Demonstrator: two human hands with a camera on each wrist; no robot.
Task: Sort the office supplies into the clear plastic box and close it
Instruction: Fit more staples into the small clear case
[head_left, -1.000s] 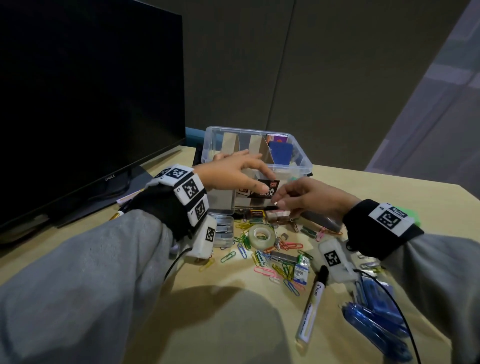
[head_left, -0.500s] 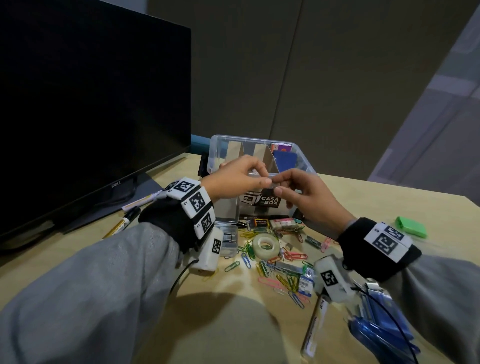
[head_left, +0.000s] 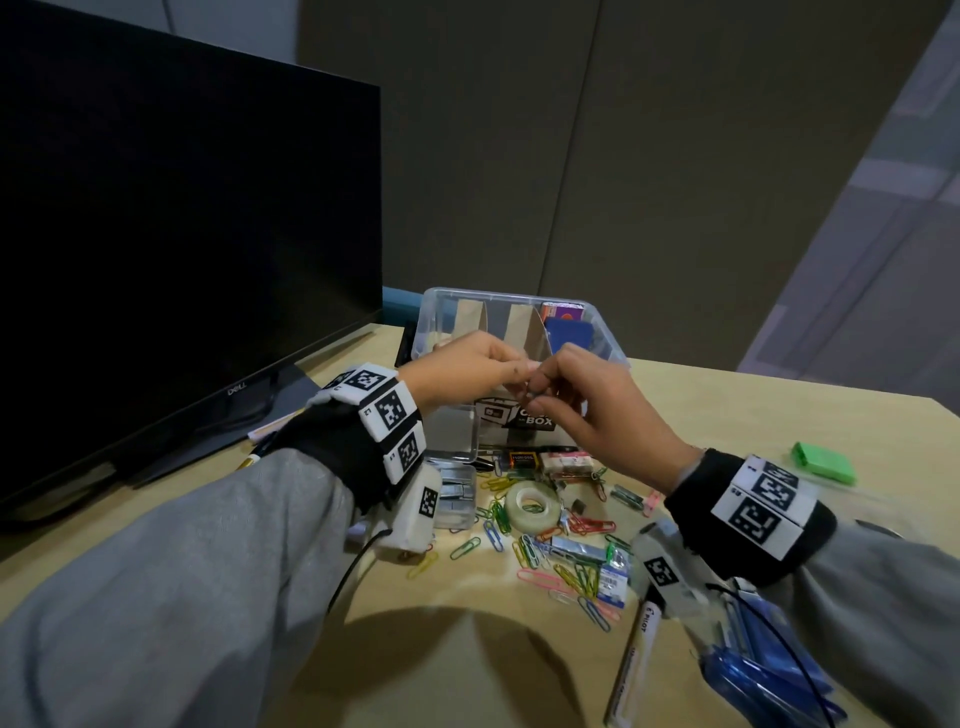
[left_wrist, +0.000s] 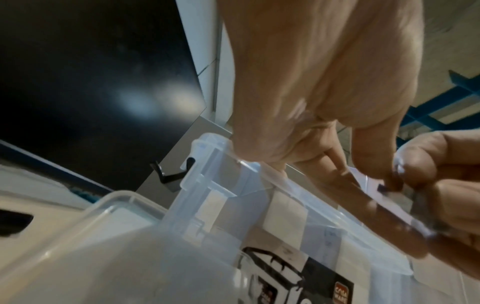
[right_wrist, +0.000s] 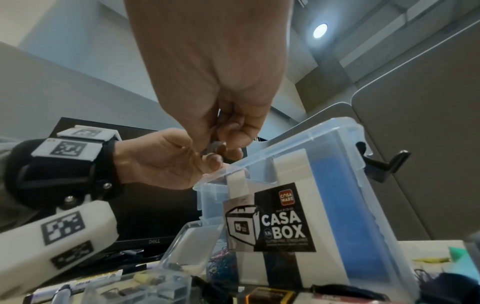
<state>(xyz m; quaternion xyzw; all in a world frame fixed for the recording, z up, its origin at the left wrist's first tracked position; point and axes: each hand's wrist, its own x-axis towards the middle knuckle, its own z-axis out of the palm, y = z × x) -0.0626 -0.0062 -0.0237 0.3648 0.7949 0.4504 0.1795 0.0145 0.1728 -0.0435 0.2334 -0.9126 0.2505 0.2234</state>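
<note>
The clear plastic box (head_left: 500, 300) stands open at the back of the desk, with cardboard dividers and a blue item inside; its rim also shows in the wrist views (left_wrist: 298, 186) (right_wrist: 335, 131). My left hand (head_left: 480, 364) and right hand (head_left: 576, 397) meet just above its front rim. Between their fingertips is a small grey metal piece (head_left: 529, 393) (right_wrist: 214, 147), too small to name. Both hands pinch it with thumb and fingers. In the left wrist view the left hand (left_wrist: 335, 156) and the right hand's fingertips (left_wrist: 415, 162) touch over the rim.
A dark monitor (head_left: 182, 249) stands at the left. In front of the box lie a tape roll (head_left: 531, 505), scattered coloured paper clips (head_left: 576, 571), a small clear case (head_left: 457, 496), a marker (head_left: 636, 665), blue plastic items (head_left: 763, 675) and a green block (head_left: 823, 462).
Both hands rose from low in front of the box to its rim and closed together on the small piece. The head view tilted upward.
</note>
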